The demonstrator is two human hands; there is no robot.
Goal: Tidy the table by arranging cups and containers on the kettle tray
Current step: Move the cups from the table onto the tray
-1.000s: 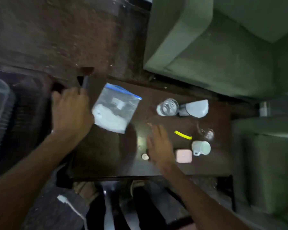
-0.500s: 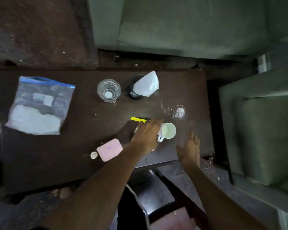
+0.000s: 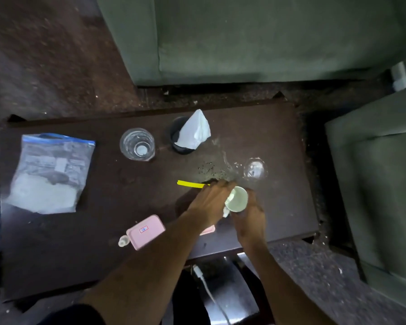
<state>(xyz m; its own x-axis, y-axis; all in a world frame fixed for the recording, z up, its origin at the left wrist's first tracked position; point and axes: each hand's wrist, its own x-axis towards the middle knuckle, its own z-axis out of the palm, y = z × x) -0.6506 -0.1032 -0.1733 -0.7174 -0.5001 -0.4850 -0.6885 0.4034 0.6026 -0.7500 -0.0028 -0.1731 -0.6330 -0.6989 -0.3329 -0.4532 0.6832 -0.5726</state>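
A small white cup (image 3: 237, 200) stands near the front right of the dark table (image 3: 279, 141), and both hands are on it. My left hand (image 3: 210, 201) grips it at the handle side. My right hand (image 3: 250, 218) curls round its right and near side. A clear drinking glass (image 3: 137, 144) stands upright at the back middle. Beside it is a black cup (image 3: 176, 139) with a white tissue (image 3: 195, 130) stuffed in it. Another clear glass piece (image 3: 255, 170) sits just behind the white cup amid spilled water. No kettle tray is in view.
A zip bag of white powder (image 3: 49, 172) lies at the table's left. A yellow strip (image 3: 188, 184), a pink case (image 3: 145, 231) and a tiny bottle (image 3: 123, 240) lie near the front. Green sofas (image 3: 256, 43) stand behind and to the right.
The view swung from the table's left end to its right. My left hand moved from the left edge to the white cup, and my right hand closed in on the cup from the right.
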